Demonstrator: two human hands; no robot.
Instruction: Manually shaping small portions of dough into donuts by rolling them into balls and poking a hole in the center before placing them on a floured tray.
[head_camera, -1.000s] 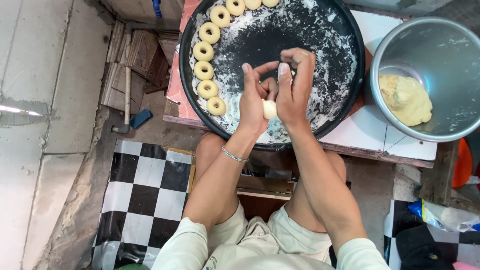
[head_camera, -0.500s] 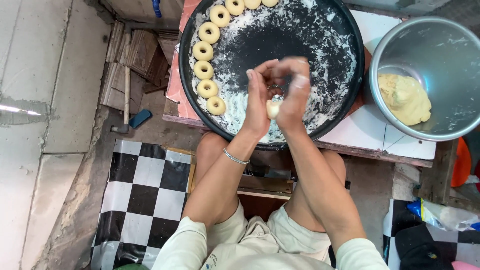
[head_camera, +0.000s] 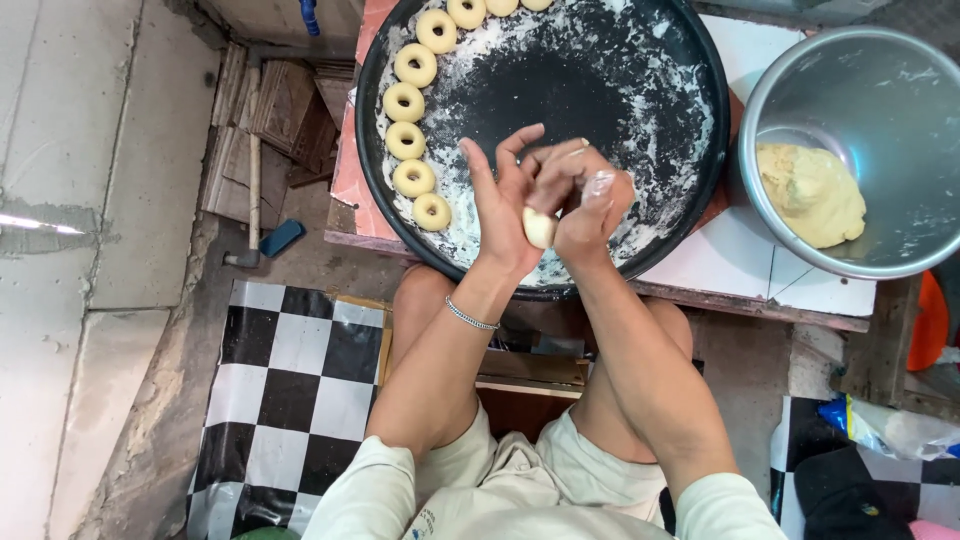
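A small pale dough ball (head_camera: 538, 227) is pressed between my two palms above the near rim of a round black floured tray (head_camera: 560, 80). My left hand (head_camera: 503, 205) stands with fingers up against the ball. My right hand (head_camera: 590, 200) curls over it from the right. Several ring-shaped dough pieces (head_camera: 411, 133) lie in a curved row along the tray's left rim.
A metal bowl (head_camera: 880, 75) holding a lump of yellow dough (head_camera: 812, 193) stands right of the tray on a tiled surface (head_camera: 740, 265). Below my knees lies black-and-white checkered flooring (head_camera: 290, 380). Wooden pieces and a hammer-like tool (head_camera: 252, 180) sit at the left.
My right hand has turned over the ball, its fingers curling down from an upright pose. Both palms stay pressed on the dough in roughly the same place.
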